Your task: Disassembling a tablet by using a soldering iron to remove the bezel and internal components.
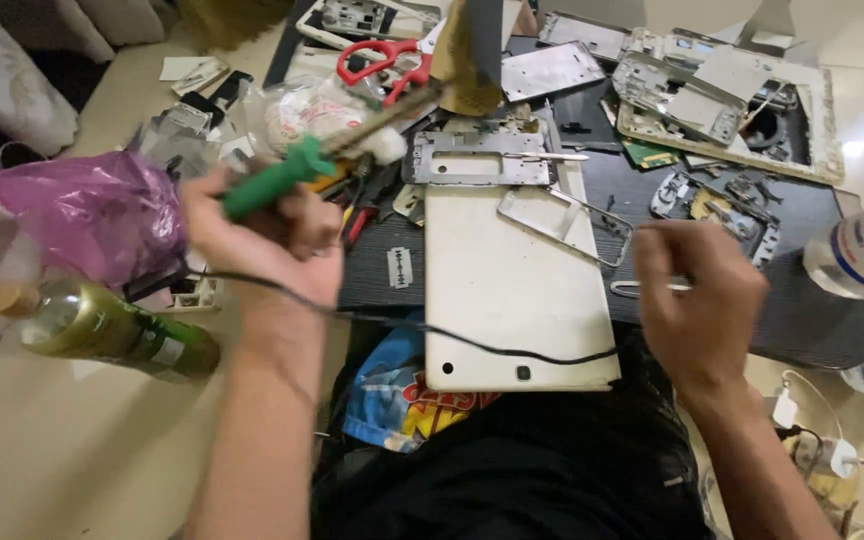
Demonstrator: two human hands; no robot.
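Left hand (267,235) grasps green-handled soldering iron (277,178); right hand (697,290) pinches tweezers (642,288). White tablet back (507,290) lies at mat's near edge, stripped frames beyond; soldering not yet begun.

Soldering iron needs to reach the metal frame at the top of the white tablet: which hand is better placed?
Left. The left hand grips the green-handled soldering iron, its tip end pointing toward the metal frame. The right hand holds tweezers off the white tablet.
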